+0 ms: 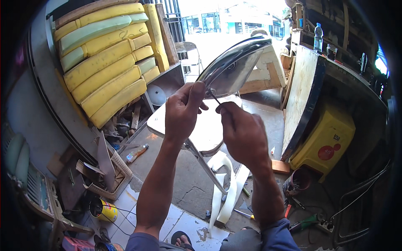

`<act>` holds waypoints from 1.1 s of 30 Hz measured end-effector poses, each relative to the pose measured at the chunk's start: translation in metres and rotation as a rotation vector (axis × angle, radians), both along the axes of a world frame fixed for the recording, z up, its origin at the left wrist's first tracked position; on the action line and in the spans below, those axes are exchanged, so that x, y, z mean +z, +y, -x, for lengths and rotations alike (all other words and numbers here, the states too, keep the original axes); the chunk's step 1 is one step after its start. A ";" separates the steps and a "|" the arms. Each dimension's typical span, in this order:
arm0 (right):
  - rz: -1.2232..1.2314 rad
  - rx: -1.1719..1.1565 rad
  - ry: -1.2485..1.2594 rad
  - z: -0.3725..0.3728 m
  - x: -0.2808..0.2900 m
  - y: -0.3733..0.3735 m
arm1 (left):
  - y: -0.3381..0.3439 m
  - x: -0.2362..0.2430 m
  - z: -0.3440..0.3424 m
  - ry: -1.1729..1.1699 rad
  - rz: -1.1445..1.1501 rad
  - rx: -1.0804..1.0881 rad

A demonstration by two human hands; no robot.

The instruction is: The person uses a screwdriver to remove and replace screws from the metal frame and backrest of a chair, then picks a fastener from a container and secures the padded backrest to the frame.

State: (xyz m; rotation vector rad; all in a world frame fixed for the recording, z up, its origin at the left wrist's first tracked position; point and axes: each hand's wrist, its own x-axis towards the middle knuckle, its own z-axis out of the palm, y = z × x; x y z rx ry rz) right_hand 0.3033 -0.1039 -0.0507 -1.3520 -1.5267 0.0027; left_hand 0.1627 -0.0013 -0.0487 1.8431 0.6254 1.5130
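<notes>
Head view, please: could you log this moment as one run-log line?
left hand: grips rim of chrome chair back | right hand: holds thin dark tool at rim | folding chair seat below | foam cushions stacked left

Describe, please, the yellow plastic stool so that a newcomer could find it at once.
Look to the right, where a large wooden board with a dark edge leans upright. The yellow plastic stool sits on the floor just right of its foot: boxy, bright yellow, with a round red mark, unlike the pale foam cushions stacked far left.
</notes>
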 end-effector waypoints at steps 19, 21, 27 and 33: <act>-0.154 -0.055 0.148 0.059 -0.053 0.034 | 0.041 0.003 0.033 -0.134 0.340 -0.504; -0.103 -0.080 0.156 0.061 -0.052 0.035 | 0.040 0.006 0.033 -0.092 0.349 -0.478; -0.197 -0.170 0.040 0.061 -0.048 0.038 | 0.034 0.001 0.023 -0.132 0.300 -0.346; -0.069 -0.207 -0.034 0.055 -0.041 0.031 | 0.032 -0.001 0.021 -0.133 0.260 -0.322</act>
